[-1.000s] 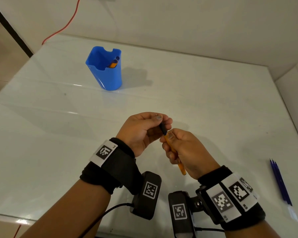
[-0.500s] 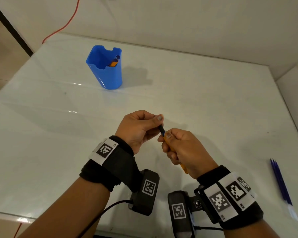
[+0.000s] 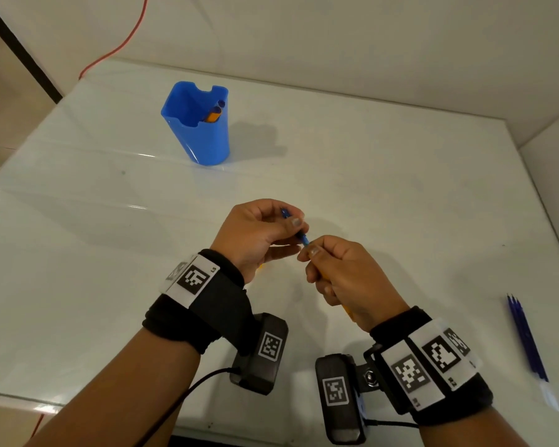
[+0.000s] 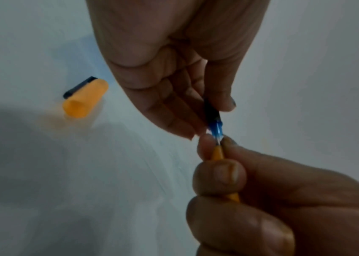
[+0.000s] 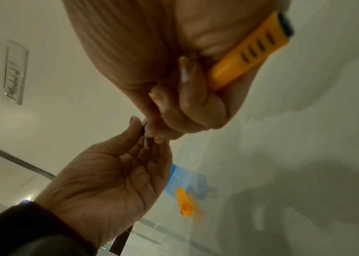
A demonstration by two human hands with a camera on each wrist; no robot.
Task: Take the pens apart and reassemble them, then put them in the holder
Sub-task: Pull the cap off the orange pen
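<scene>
My right hand [image 3: 317, 253] grips an orange pen barrel [image 5: 250, 50], whose rear end sticks out below the palm [image 3: 347, 309]. My left hand [image 3: 292, 225] pinches the dark tip piece with the blue refill [image 4: 215, 124] between thumb and fingers, just in front of the barrel's mouth. A short blue length of refill [image 3: 304, 239] shows between the two hands. An orange cap [image 4: 84, 100] with a dark clip lies on the table under my left hand. The blue holder [image 3: 200, 124] stands at the far left with pens inside.
Blue refills [image 3: 526, 337] lie together near the right edge of the white table [image 3: 384, 175]. A red cable [image 3: 123, 46] runs along the floor behind the table. A wall stands close behind the table's far edge.
My left hand has drawn up and left, away from the right one. The dark tip has come away from the orange barrel, baring a short blue stretch of refill between the hands.
</scene>
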